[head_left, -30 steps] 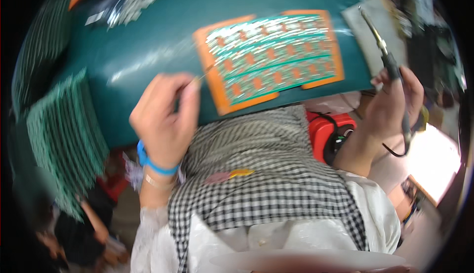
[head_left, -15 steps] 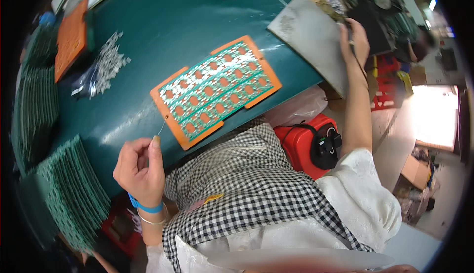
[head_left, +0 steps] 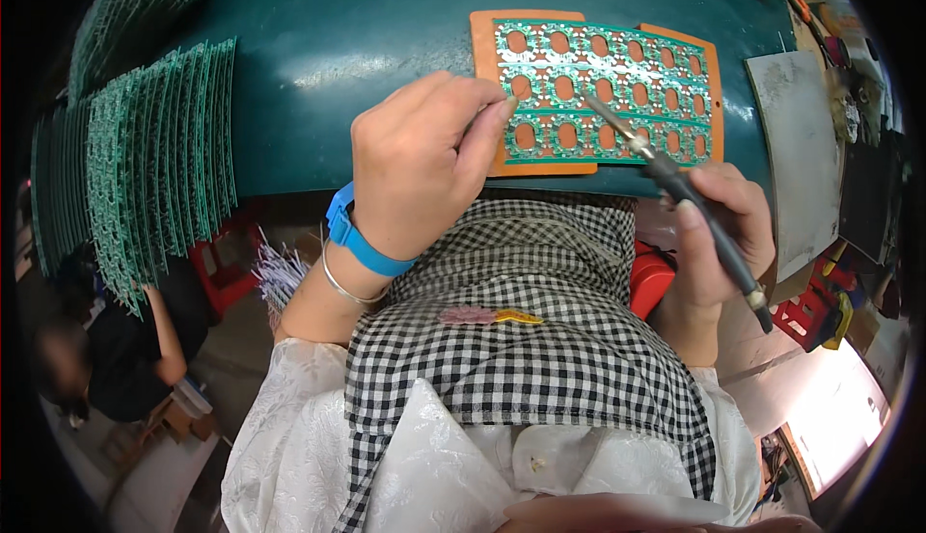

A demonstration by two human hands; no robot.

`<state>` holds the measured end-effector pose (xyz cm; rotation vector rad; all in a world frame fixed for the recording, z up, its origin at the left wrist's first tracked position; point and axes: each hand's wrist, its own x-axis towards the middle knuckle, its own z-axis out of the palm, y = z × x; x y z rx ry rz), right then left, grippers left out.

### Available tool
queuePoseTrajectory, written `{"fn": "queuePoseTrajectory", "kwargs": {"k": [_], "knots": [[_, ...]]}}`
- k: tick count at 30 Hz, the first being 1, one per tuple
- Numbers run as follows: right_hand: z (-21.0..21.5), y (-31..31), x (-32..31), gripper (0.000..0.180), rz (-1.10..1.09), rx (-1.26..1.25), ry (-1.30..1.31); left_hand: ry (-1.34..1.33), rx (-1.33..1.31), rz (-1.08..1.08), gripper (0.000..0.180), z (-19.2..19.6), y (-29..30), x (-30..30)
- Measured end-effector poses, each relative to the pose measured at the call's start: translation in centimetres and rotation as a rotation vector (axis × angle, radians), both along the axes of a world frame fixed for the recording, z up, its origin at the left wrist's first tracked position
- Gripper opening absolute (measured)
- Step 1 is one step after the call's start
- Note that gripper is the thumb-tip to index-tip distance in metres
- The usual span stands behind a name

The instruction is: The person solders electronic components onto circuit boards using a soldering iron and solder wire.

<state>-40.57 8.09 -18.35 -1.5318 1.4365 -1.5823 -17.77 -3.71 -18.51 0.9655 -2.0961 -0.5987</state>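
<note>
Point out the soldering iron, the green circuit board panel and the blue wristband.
Soldering iron [head_left: 677, 186]: head view, front of its black handle.
Green circuit board panel [head_left: 580, 66]: head view, between its upper and middle rows of openings.
Blue wristband [head_left: 365, 249]: head view, its strap.

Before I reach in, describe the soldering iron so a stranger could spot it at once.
On the dark green table, find the orange tray bearing a green circuit-board panel. From the person's right hand, the soldering iron slants up and left over that panel. Unlike the flat panel and tray, it is pen-shaped, with a black handle and metal tip.
</note>
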Motion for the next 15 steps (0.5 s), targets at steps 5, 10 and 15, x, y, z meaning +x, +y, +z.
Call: {"fn": "queuePoseTrajectory", "kwargs": {"k": [5, 10, 15], "knots": [[-0.2, -1.5, 1.6, 0.026, 0.033, 0.104, 0.022, -0.032, 0.0, 0.023, 0.007, -0.5, -0.3, 0.2], [-0.6, -2.0, 2.1, 0.025, 0.019, 0.152, 0.05, -0.01, 0.027, 0.011, 0.007, -1.0, -0.5, 0.1], [-0.6, -2.1, 2.0, 0.025, 0.038, 0.198, 0.024, -0.006, 0.043, -0.005, 0.009, -1.2, -0.7, 0.2]]}}
